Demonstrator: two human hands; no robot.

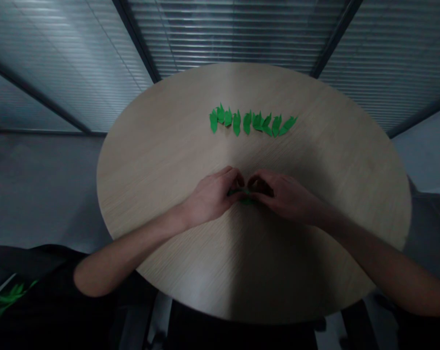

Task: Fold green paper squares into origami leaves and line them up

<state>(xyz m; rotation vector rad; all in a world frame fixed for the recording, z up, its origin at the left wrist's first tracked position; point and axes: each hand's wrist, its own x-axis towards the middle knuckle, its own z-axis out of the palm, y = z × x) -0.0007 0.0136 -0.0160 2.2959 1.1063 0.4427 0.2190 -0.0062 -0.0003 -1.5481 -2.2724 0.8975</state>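
Observation:
Close together over the middle of the table, my left hand (216, 193) and my right hand (283, 194) both pinch a small green paper piece (246, 200). Thumbs and fingertips of both hands cover most of it, so its full shape is hidden. Farther back lies an uneven row of several small green folded paper pieces (247, 122), pointed and leaf-like. Some of these overlap or touch each other, such as those toward the left end.
The round wooden table (161, 146) has a curved edge all around. Behind it stand glass panels with window blinds (234, 36) and dark frames. At the lower left, bright green shapes (12, 296) show beside the dark clothing. My shadow darkens the right side of the tabletop.

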